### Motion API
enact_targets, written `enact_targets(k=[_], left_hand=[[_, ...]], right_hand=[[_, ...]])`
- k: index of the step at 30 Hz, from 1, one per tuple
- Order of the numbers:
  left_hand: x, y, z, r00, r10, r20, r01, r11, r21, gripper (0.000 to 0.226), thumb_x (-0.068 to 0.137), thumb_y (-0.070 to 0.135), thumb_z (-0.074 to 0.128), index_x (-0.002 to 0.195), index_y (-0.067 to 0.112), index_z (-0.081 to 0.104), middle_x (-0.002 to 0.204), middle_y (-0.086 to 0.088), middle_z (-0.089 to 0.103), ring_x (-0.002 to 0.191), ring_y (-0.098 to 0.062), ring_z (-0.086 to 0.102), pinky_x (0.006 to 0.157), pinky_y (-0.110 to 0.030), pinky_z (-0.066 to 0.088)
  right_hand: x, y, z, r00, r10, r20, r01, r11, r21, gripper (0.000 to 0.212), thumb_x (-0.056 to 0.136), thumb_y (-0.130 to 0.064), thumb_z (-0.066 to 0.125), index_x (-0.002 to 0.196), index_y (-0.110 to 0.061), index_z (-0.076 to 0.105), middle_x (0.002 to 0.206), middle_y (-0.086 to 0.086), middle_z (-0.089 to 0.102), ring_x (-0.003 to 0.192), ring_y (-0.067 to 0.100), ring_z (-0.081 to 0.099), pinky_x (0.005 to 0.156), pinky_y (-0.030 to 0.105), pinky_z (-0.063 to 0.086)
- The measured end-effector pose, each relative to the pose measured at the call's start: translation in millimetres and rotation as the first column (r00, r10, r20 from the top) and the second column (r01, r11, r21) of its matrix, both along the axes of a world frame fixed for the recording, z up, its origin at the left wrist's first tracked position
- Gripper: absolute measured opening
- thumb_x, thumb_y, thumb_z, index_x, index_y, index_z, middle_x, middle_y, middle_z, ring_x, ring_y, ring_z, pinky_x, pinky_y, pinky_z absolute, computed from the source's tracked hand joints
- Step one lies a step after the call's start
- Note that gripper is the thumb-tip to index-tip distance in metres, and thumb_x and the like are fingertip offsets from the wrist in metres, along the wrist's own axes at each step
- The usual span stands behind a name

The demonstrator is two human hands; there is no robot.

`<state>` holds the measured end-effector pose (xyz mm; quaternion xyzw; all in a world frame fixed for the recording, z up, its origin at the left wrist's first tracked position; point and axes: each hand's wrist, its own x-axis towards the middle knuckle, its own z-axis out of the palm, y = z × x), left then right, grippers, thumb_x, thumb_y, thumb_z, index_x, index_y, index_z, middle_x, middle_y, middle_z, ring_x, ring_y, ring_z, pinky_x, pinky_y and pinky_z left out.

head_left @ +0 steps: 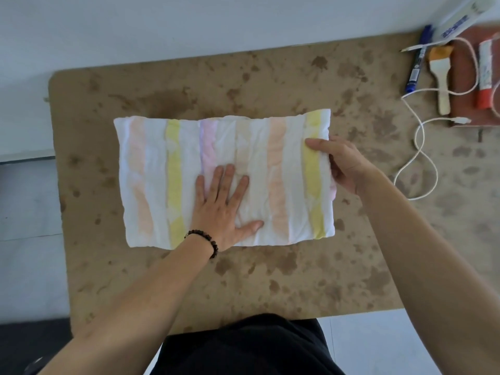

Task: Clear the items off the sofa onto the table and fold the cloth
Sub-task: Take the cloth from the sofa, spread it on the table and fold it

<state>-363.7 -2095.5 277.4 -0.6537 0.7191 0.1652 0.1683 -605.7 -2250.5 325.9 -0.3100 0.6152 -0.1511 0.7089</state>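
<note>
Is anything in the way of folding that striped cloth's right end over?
Only the left hand, pressed flat on the cloth. The right hand pinches its right edge; the cable lies apart, further right.

No writing could be read for certain. A white packet (457,24) at the far right corner of the desk (270,280) carried a band of blue characters along its length, too blurred to make out. The blue marker (416,63) beside it bore a white label with small dark print, too small to tell. The white tube with a red cap (485,66) showed faint bluish marks, also unreadable.
</note>
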Motion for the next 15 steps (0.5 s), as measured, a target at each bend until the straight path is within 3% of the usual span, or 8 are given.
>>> enact_targets(k=[3, 5, 7, 10, 13, 15], left_hand=[[1, -5, 7, 0.996, 0.038, -0.084, -0.038, 0.999, -0.005, 0.105, 0.071, 0.091, 0.021, 0.154, 0.029, 0.003, 0.162, -0.009, -0.011, 0.149, -0.027, -0.009, 0.115, -0.058, -0.003], [3, -12, 13, 0.981, 0.049, -0.19, -0.071, 0.991, -0.115, 0.101, 0.073, 0.09, 0.027, 0.152, 0.028, 0.016, 0.162, -0.01, 0.0, 0.149, -0.028, 0.002, 0.114, -0.057, 0.003], [11, -27, 13, 0.978, 0.053, -0.202, -0.095, 0.975, -0.2, 0.099, 0.077, 0.088, 0.022, 0.154, 0.028, 0.008, 0.162, -0.011, -0.005, 0.15, -0.027, -0.005, 0.114, -0.056, -0.003], [31, -52, 4, 0.993, 0.074, -0.09, -0.082, 0.992, -0.091, 0.1, 0.077, 0.089, 0.007, 0.154, 0.028, -0.009, 0.161, -0.006, -0.019, 0.147, -0.025, -0.021, 0.114, -0.059, -0.011], [41, -57, 10, 0.987, 0.034, -0.157, -0.04, 0.999, -0.036, 0.091, 0.082, 0.082, 0.005, 0.154, 0.028, -0.007, 0.162, -0.005, -0.018, 0.148, -0.024, -0.021, 0.115, -0.059, -0.011], [53, -41, 21, 0.979, 0.031, -0.201, -0.058, 0.99, -0.127, 0.077, 0.092, 0.07, 0.006, 0.155, 0.028, -0.002, 0.163, -0.007, -0.013, 0.149, -0.024, -0.016, 0.116, -0.057, -0.008]], right_hand=[[9, 9, 6, 1.0, -0.009, -0.021, 0.007, 0.997, -0.072, 0.031, 0.09, -0.027, 0.07, 0.12, -0.018, 0.068, 0.109, 0.003, 0.076, 0.097, 0.02, 0.073, 0.08, 0.033, 0.059], [10, 16, 7, 0.996, 0.001, -0.089, -0.013, 0.991, -0.132, 0.031, 0.09, -0.03, 0.07, 0.119, -0.019, 0.068, 0.109, 0.001, 0.076, 0.099, 0.02, 0.073, 0.086, 0.037, 0.058], [10, 23, 10, 0.984, 0.029, -0.177, -0.06, 0.983, -0.173, 0.033, 0.088, -0.037, 0.071, 0.118, -0.021, 0.068, 0.109, -0.001, 0.075, 0.1, 0.019, 0.072, 0.092, 0.041, 0.057], [13, 35, 19, 0.957, 0.084, -0.278, -0.138, 0.974, -0.181, 0.035, 0.086, -0.039, 0.073, 0.119, -0.028, 0.066, 0.112, -0.005, 0.074, 0.099, 0.017, 0.072, 0.09, 0.042, 0.057], [24, 44, 40, 0.952, 0.072, -0.296, -0.141, 0.966, -0.218, 0.036, 0.086, -0.028, 0.075, 0.121, -0.026, 0.066, 0.111, -0.001, 0.074, 0.097, 0.019, 0.073, 0.087, 0.041, 0.059], [40, 47, 60, 0.964, 0.021, -0.264, -0.091, 0.962, -0.256, 0.037, 0.083, -0.026, 0.077, 0.119, -0.024, 0.067, 0.109, 0.001, 0.075, 0.099, 0.023, 0.073, 0.09, 0.044, 0.058]])
